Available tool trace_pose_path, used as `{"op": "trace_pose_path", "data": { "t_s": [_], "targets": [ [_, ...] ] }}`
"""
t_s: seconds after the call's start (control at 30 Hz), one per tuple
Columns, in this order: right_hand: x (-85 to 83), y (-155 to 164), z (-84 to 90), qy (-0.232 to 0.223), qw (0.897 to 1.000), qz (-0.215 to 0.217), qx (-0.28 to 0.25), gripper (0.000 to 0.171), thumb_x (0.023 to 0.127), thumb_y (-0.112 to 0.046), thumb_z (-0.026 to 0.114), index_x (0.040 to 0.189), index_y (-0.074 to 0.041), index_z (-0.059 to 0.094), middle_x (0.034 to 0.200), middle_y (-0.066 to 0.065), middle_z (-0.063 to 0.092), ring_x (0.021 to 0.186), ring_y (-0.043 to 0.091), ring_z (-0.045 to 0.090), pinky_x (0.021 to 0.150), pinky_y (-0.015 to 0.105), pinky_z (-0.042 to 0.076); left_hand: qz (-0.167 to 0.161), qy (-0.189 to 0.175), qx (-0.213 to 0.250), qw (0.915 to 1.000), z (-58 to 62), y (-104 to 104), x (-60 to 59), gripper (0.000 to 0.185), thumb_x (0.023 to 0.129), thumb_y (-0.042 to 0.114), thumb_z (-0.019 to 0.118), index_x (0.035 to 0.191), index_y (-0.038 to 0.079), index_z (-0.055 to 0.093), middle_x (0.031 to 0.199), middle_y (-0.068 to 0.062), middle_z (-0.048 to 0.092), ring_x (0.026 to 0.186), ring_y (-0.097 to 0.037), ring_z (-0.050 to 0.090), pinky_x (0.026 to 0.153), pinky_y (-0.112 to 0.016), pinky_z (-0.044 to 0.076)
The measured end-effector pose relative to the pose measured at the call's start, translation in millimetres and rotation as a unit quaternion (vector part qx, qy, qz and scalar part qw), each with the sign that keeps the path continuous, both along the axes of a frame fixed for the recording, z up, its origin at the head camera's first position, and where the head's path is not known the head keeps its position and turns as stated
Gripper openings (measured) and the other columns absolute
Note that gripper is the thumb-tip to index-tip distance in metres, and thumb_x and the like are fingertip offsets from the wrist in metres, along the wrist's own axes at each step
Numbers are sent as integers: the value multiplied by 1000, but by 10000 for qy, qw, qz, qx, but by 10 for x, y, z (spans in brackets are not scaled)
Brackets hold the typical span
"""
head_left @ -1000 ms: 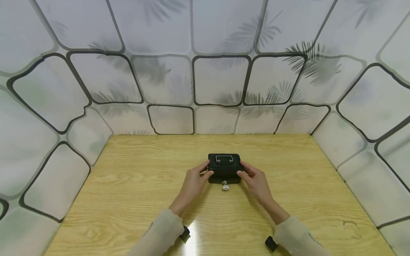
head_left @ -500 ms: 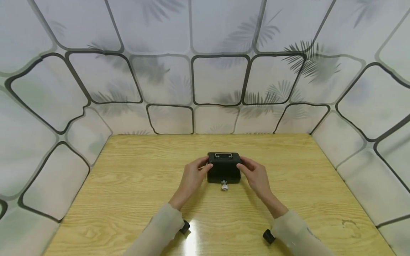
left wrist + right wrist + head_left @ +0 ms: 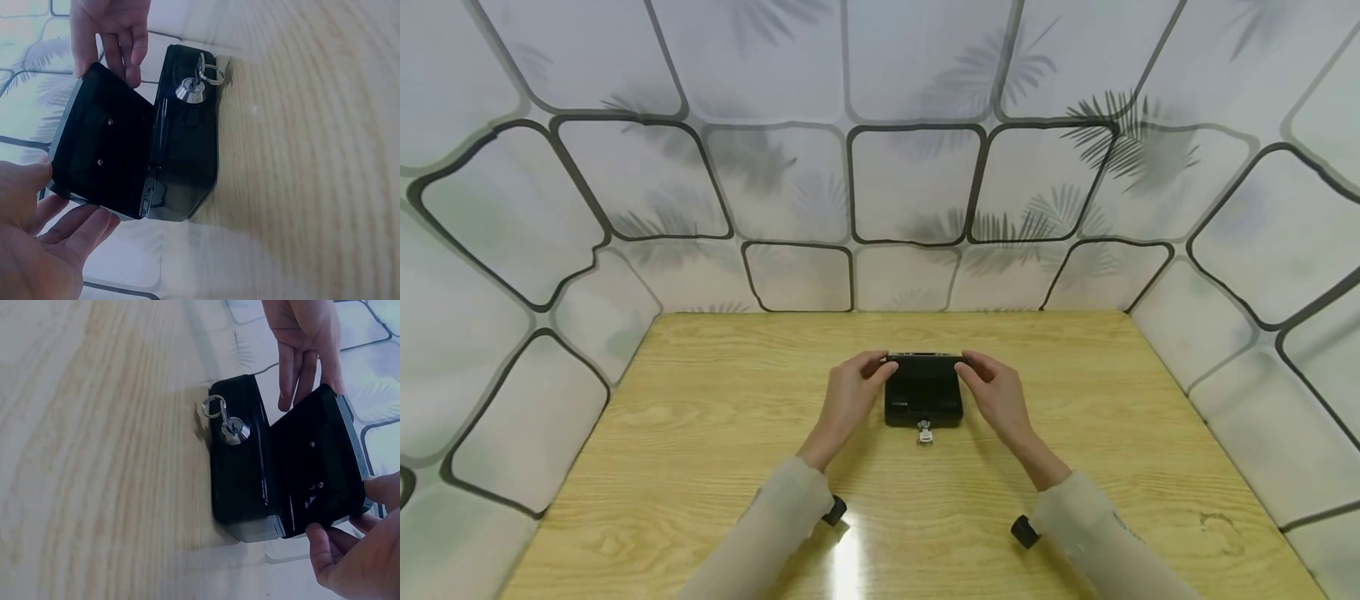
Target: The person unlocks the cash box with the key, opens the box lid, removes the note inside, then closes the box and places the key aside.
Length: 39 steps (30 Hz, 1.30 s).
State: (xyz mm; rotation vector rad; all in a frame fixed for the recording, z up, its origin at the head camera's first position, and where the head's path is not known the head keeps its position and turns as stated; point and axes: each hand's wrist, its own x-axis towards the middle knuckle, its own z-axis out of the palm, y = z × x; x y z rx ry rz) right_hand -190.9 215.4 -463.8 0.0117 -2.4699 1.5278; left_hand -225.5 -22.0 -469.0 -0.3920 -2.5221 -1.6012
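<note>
A small black cash box (image 3: 898, 414) stands on the table with its lid (image 3: 103, 137) tilted up and back. My left hand (image 3: 850, 396) pinches the lid's left corner, thumb on the front edge and fingers along the side. At the opposite corner my right hand (image 3: 1002, 400) holds the lid in the same way. In the wrist views the lid's dark inside shows two small screws. A key with a ring (image 3: 212, 407) sits in the silver lock (image 3: 236, 431) on the box's front. The bottom of the box's inside is hidden in the wrist views.
The wood-grain table (image 3: 715, 417) spreads around the box on all sides. Behind it and at both sides rise pale walls (image 3: 797, 279) patterned with dark outlines and leaves. Light glares off the table (image 3: 846, 558) near the front.
Both hands have lifted the lid from closed, swinging it up and back, so the box now stands open. The box's base and the key have stayed in place.
</note>
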Motion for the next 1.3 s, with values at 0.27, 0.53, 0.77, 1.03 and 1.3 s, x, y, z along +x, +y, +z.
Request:
{"op": "trace_pose_path", "data": {
  "t_s": [0.27,0.53,0.77,1.03,1.3],
  "targets": [
    [-91,54,95,-460,9985,283,91,47,107,-27,61,143,3,58,138,23,63,122,35,63,97,45,54,39,-85,31,10000,45,14,-79,38,100,33,70,125,4,74,109,-8,76,95,-20,72,81,-38,59],
    [-169,100,139,-613,9967,534,-53,47,107,-23,60,146,4,55,133,26,65,118,39,64,96,49,55,82,-145,-79,9998,67,23,-150,39,102,36,68,129,7,73,117,-9,75,99,-19,70,86,-40,58],
    [-214,102,149,-611,9965,568,-107,48,107,-24,60,146,3,55,129,27,66,115,43,63,97,57,52,104,-185,-149,9997,84,16,-198,38,103,35,66,132,10,72,122,-9,74,105,-21,71,90,-41,58],
    [-258,131,169,-725,9948,677,-215,52,109,-29,56,150,1,51,128,30,64,116,45,60,100,57,50,-41,-255,-140,9996,95,-2,-268,41,104,35,64,136,9,70,117,-8,75,103,-21,70,88,-41,58],
    [-364,155,189,-847,9938,669,-265,55,108,-35,57,150,0,52,129,27,65,115,44,62,100,56,51,-49,-393,-17,9992,124,10,-339,40,105,38,62,134,11,71,114,-7,75,97,-24,72,78,-39,58]
  ]
}}
